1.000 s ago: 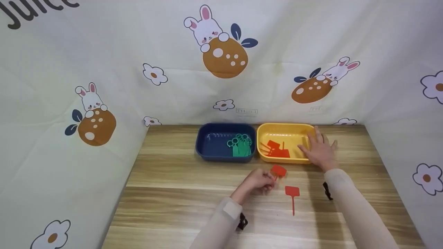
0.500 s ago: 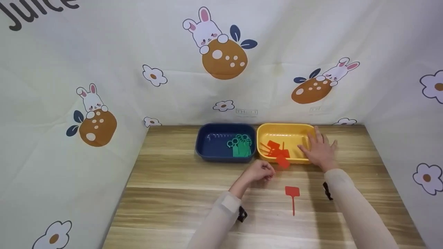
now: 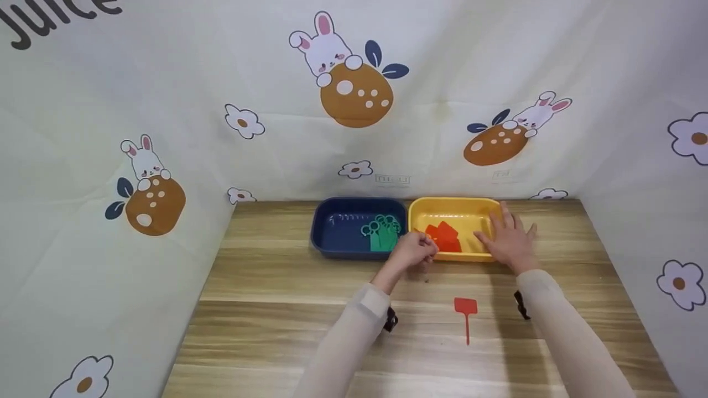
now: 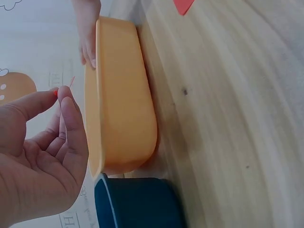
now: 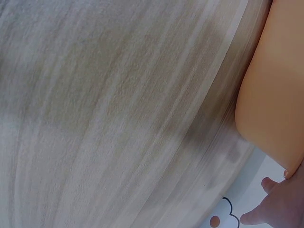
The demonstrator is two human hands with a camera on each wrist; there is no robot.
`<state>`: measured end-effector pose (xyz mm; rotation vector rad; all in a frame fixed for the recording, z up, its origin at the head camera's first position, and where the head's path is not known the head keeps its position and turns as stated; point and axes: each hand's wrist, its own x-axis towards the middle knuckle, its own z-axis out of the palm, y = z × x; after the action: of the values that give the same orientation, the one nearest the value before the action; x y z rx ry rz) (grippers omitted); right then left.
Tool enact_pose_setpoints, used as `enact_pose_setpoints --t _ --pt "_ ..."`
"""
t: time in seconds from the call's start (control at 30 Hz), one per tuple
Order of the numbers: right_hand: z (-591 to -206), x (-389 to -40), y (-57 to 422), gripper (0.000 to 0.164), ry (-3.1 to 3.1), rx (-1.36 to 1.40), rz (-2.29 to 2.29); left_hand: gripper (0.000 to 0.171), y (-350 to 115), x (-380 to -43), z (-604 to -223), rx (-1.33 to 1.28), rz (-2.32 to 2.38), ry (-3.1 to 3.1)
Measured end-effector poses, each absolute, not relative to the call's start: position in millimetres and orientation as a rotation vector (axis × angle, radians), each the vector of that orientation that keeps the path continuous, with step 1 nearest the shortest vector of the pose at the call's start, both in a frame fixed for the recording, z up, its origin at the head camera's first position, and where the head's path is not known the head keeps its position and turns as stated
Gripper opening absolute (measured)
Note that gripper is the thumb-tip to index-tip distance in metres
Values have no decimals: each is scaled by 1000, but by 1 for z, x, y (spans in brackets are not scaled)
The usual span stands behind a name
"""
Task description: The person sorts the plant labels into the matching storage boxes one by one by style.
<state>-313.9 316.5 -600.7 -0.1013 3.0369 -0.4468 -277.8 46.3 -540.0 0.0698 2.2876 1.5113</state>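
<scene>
My left hand (image 3: pixel 412 250) is at the front-left corner of the yellow bin (image 3: pixel 470 257). Its thumb and index finger pinch the thin stem of a red plant label (image 4: pixel 56 93), mostly hidden in the left wrist view. In the head view, its flat head overlaps the red labels (image 3: pixel 445 237) in the yellow bin. My right hand (image 3: pixel 511 240) rests with spread fingers on that bin's right rim. Another red plant label (image 3: pixel 466 305), a rectangular plate on a thin stem, lies on the table in front.
A dark blue bin (image 3: pixel 337 254) stands left of the yellow one, holding several green tags with ring ends (image 3: pixel 383 237). Both bins are near the back edge of the wooden table (image 3: pixel 265 320). A printed cloth (image 3: pixel 431 132) hangs behind and at both sides.
My left hand has moved away from me, carrying the red plant label from the table in front of the bins to over the yellow bin. My right hand has stayed on the rim.
</scene>
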Motion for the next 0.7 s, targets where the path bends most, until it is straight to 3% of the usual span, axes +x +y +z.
enact_pose_setpoints --t 0.7 --pt "-602 -316 316 83 3011 -69 -431 20 70 -309 -548 -86 1300 2422"
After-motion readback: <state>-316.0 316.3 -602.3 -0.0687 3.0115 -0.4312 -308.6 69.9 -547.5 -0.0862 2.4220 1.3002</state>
